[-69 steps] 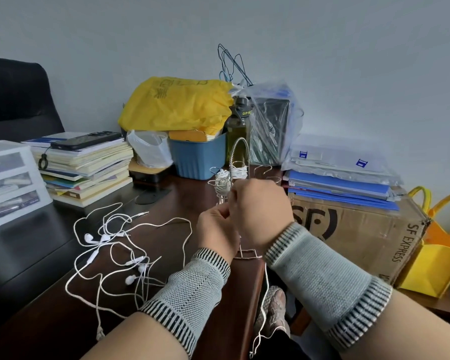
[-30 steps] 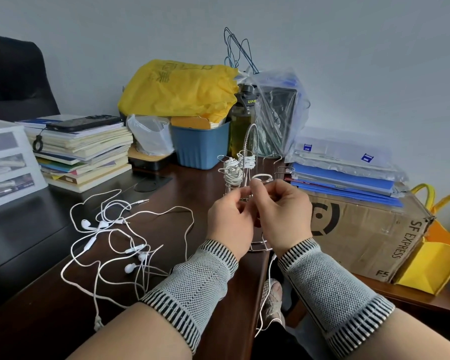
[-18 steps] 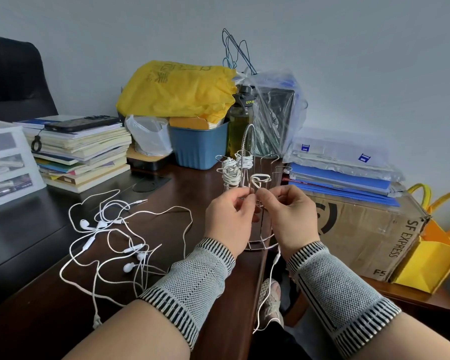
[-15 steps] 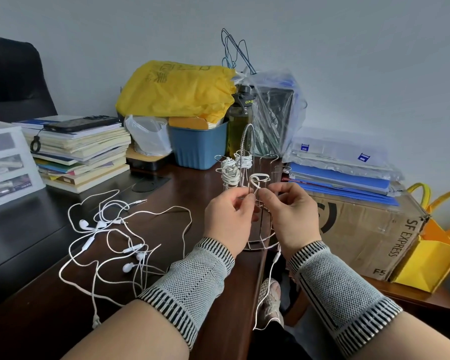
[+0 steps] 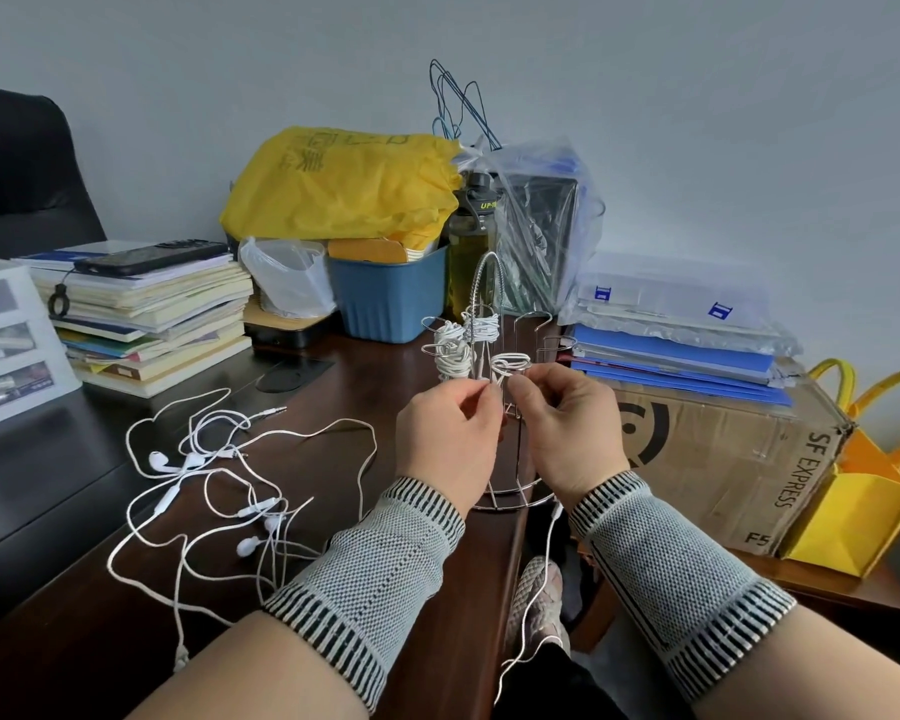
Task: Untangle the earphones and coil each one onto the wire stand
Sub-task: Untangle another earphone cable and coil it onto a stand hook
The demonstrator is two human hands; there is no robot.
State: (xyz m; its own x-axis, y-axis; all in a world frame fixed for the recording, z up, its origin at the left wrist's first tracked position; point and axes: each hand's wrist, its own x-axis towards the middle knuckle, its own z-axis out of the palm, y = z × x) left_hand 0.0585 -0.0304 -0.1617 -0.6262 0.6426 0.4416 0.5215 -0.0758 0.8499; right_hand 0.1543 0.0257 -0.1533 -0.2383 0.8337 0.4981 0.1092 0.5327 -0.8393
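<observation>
A chrome wire stand (image 5: 491,283) stands at the dark desk's right edge. Two white earphone coils (image 5: 450,350) sit wound on its left arms. A third, looser coil (image 5: 510,362) rests on a front arm. My left hand (image 5: 450,439) and my right hand (image 5: 567,433) meet just below that coil, each pinching the white cable. The cable's loose end (image 5: 528,621) hangs from my right hand past the desk edge. A tangle of white earphones (image 5: 214,491) lies on the desk to the left.
Behind the stand are a blue tub (image 5: 388,293) under a yellow bag (image 5: 344,184), a bottle (image 5: 471,252) and a plastic-wrapped box (image 5: 536,231). Stacked books (image 5: 146,314) with a phone are at left, a cardboard box (image 5: 718,454) with folders at right.
The view tilted up and the stand came into sight. My hands lowered from the stand's arms, leaving a new loose coil on the front arm, and now pinch the cable beneath it.
</observation>
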